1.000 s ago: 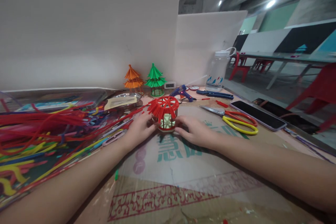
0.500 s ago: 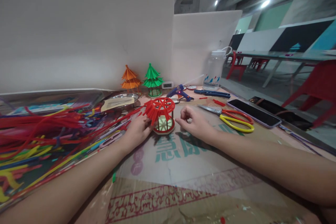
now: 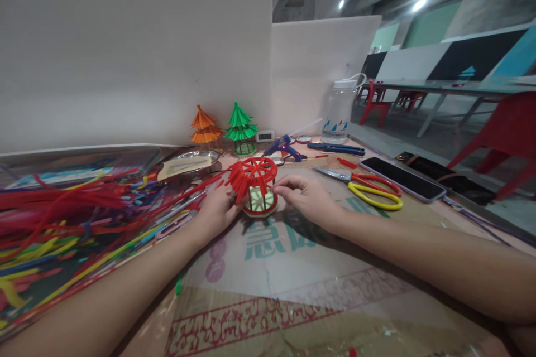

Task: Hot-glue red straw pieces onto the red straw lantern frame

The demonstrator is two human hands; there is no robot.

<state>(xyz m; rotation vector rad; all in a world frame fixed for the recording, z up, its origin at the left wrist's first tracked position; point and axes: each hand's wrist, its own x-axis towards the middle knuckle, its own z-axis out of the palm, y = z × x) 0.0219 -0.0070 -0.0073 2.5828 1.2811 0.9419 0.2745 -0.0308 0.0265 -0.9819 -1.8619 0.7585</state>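
A small red pavilion model [image 3: 255, 185] with a spoked roof of red strips stands on the cardboard sheet [image 3: 293, 268] in front of me. My left hand [image 3: 216, 207] grips its left side, fingers curled against the roof and base. My right hand [image 3: 305, 196] is at its right side, fingers bent and pinching at the edge of the roof. An orange pavilion [image 3: 204, 128] and a green one [image 3: 240, 129] stand behind, against the white board.
A heap of coloured strips [image 3: 71, 217] fills the left. A metal tray [image 3: 190, 159], blue glue gun [image 3: 284, 148], yellow-and-red scissors [image 3: 368, 188], a phone [image 3: 402, 178] and a clear bottle [image 3: 339, 111] lie behind and to the right. Red chairs stand beyond the table.
My right hand lifted off the model half a second ago and has come back to pinch at its roof. My left hand has stayed on the model's left side.
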